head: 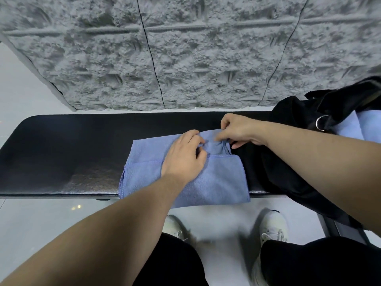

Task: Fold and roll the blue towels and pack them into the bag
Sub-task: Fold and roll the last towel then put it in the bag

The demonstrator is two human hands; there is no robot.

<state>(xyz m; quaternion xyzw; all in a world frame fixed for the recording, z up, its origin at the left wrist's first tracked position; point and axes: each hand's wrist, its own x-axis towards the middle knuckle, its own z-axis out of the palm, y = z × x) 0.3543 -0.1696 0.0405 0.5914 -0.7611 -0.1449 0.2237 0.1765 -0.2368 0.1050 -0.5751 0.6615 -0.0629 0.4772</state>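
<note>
Your knees in black trousers and your two white shoes (273, 228) sit lowest in view, on the pale floor just in front of the bench (61, 153). Your left hand (184, 155) lies on top of the blue towel (218, 182), its fingers (195, 139) curled and pinching a fold of the cloth near the towel's far edge. Your right hand (237, 129) reaches in from the right side, and its fingers (223, 139) grip the same bunched fold right beside your left ones, the two hands almost touching. That towel is spread about mid-length on the black padded bench, partly folded, with a stitched hem running across its middle and its near edge hanging over the bench's front edge. To the right, the black bag (299, 124) lies slumped on the bench's right end, just beside the towel, with a metal ring (321, 122) showing on it. More blue towel cloth (354, 124) shows at the bag on the far right; you cannot tell whether it is inside the bag or only beside it. Behind the bench's far edge stands a rough grey textured wall (185, 58).
</note>
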